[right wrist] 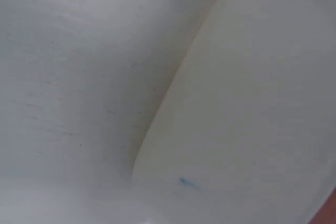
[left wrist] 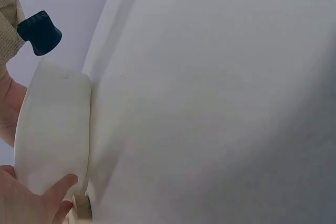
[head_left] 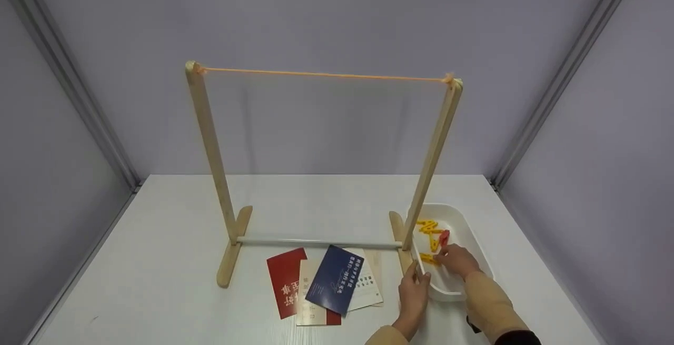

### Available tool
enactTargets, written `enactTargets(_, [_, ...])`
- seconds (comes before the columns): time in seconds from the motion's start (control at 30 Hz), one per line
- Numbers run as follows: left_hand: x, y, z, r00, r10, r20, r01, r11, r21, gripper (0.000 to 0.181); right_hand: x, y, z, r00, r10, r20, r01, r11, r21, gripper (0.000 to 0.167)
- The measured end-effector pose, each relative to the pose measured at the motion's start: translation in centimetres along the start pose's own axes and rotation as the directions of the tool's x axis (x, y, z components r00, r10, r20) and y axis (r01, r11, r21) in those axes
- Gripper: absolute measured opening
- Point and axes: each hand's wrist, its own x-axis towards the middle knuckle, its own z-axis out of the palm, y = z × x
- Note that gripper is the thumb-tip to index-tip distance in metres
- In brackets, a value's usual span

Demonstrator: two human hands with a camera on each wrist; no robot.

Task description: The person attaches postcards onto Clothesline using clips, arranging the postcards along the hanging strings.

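Observation:
A white tray (head_left: 476,245) stands at the right, with several yellow clips (head_left: 434,242) and a red clip (head_left: 444,237) inside. My left hand (head_left: 413,298) grips its near left wall; in the left wrist view the fingers of that hand (left wrist: 37,198) lie against the outer wall of the tray (left wrist: 55,124). Inside the tray, my right hand (head_left: 459,261) reaches down with bent fingers beside the yellow and red clips; whether it pinches one is hidden. The right wrist view holds mostly the tray's outer wall (right wrist: 247,93) and a sliver of skin.
A wooden frame (head_left: 211,150) with an orange string (head_left: 321,75) across its top stands behind the hands, its right foot beside the tray. Overlapping cards, among them a blue card (head_left: 335,280) and a red card (head_left: 284,276), lie in front of its lower bar (head_left: 316,242).

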Motion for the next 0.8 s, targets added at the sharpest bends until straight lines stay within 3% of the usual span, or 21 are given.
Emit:
enactTargets(0.3, [0.21,0.10,0.06,1.000,0.002,0.017,-0.002,1.000,0.013,0.040,0.15,0.31,-0.07,0.999,0.001,-0.037,0.002,0.997,0.071,0.014])
enactTargets(0.53, [0.33,0.01,0.14,1.000,0.012,0.008,-0.012,1.000,0.005,0.038,0.54,0.46,-0.11,0.996,-0.015,-0.089,0.027,0.990,0.139,0.018])
enactTargets(0.67, [0.43,-0.12,0.14,1.000,-0.001,0.014,0.001,1.000,-0.002,0.038,0.59,0.18,0.12,0.989,-0.030,-0.141,0.060,0.976,0.211,0.023])
enactTargets(0.8, [0.49,-0.29,0.14,1.000,0.022,0.010,-0.022,1.000,0.004,0.038,0.64,-0.19,0.41,0.987,-0.049,-0.154,0.090,0.958,0.272,0.031])
